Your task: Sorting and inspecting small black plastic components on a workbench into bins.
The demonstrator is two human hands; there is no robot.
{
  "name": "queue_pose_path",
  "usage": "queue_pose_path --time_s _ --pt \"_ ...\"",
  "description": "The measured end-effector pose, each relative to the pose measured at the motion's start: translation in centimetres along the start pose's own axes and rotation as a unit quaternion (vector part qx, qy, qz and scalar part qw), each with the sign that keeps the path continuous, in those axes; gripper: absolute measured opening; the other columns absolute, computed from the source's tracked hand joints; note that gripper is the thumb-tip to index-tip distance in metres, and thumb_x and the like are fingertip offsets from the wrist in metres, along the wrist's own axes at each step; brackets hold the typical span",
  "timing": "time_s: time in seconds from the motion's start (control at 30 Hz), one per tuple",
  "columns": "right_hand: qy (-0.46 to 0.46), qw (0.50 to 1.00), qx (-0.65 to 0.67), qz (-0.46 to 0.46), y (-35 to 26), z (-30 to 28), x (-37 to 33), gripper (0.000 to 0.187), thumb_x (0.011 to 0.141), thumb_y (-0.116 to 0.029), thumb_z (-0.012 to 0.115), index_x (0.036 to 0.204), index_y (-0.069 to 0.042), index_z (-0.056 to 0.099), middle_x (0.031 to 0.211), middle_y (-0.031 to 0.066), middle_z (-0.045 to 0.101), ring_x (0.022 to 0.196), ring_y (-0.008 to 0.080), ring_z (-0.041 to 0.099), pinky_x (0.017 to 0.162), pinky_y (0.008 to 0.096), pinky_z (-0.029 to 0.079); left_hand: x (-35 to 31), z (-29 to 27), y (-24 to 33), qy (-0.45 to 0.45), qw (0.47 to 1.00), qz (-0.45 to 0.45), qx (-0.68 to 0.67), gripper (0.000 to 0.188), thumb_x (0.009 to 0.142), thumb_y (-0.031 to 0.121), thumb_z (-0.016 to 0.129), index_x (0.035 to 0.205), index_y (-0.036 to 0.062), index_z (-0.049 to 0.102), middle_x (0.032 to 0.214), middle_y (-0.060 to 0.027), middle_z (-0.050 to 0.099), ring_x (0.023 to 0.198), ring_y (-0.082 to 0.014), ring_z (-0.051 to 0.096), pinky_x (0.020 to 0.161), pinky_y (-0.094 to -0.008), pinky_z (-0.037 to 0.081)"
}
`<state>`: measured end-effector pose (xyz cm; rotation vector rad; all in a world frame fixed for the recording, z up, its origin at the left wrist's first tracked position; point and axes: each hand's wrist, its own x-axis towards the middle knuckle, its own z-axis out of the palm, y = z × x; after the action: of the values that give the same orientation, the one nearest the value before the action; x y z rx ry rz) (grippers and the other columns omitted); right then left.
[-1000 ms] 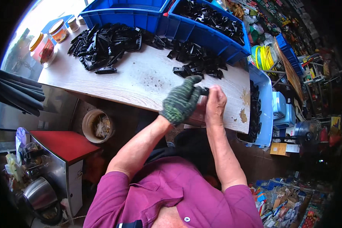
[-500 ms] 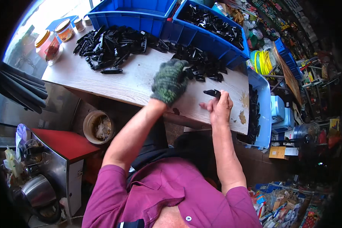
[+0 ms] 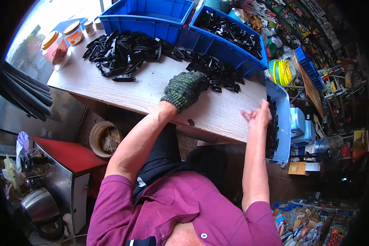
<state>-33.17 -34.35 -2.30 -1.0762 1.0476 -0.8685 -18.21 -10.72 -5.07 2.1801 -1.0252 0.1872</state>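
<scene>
My left hand [image 3: 184,91], in a dark green knitted glove, is over the table with its fingers curled at the near left edge of a pile of small black plastic parts [image 3: 215,69]. Something dark shows at its fingertips, but I cannot make out what it is. My bare right hand [image 3: 259,117] is at the table's right end, beside a light blue bin [image 3: 283,135] with black parts in it. Its fingers are apart and no part shows in them. Another heap of longer black plastic parts [image 3: 125,53] lies to the left on the table.
Behind the heaps stand a blue crate [image 3: 145,25] and a second blue crate [image 3: 221,45] filled with black parts. Lidded jars [image 3: 55,49] line the table's left end. A bucket [image 3: 95,139] and a red-topped cabinet [image 3: 65,153] stand below left. Yellow hose [image 3: 283,71] lies at the right.
My right hand has moved right, from over the table to the light blue bin's edge, and the black plastic part it held no longer shows. My left hand stays close to the pile.
</scene>
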Motion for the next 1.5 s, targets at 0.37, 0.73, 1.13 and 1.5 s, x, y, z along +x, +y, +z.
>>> queue_pose_path --time_s 0.37,0.73,1.13,1.5 --pt "-0.357 0.927 -0.112 -0.012 4.4 7.4 -6.0 0.034 0.087 -0.027 0.073 0.107 -0.001 0.062 0.049 -0.0027 0.044 0.034 0.0086 0.039 0.037 0.0295 0.047 -0.1 1.2 -1.1 0.077 0.982 0.010 -0.173 0.032 0.087 0.012 0.071 0.117 0.0061 0.062 0.101 -0.0148 0.070 0.091 -0.0288 0.070 0.077 -0.0361 0.055" --pt "-0.361 0.918 -0.153 -0.064 5.1 8.4 -6.5 0.029 0.088 -0.025 0.072 0.100 0.000 0.063 0.048 -0.0019 0.045 0.033 0.0084 0.037 0.034 0.0270 0.038 0.5 0.2 -1.5 -0.041 0.823 -0.160 -0.543 0.039 0.086 0.009 0.071 0.121 0.0011 0.056 0.090 -0.0106 0.068 0.073 -0.0151 0.065 0.059 -0.0271 0.053" --pt "-0.436 0.880 -0.149 -0.120 5.9 7.9 -7.2 0.030 0.096 -0.032 0.061 0.095 -0.002 0.061 0.048 -0.0021 0.042 0.035 0.0085 0.038 0.037 0.0263 0.040 -1.2 0.2 -0.8 -0.008 0.761 -0.190 -0.620 0.043 0.084 0.005 0.070 0.124 0.0016 0.054 0.098 -0.0103 0.066 0.076 -0.0158 0.065 0.059 -0.0291 0.054" --pt "-0.381 0.920 -0.083 -0.034 5.2 8.0 -9.2 0.029 0.098 -0.034 0.053 0.082 -0.011 0.048 0.046 -0.0033 0.029 0.035 0.0089 0.032 0.036 0.0317 0.048 -8.1 -10.4 -8.7 0.213 0.894 -0.199 0.341 0.014 0.090 0.021 0.060 0.098 0.0118 0.067 0.093 -0.0127 0.065 0.088 -0.0345 0.059 0.079 -0.0470 0.048"
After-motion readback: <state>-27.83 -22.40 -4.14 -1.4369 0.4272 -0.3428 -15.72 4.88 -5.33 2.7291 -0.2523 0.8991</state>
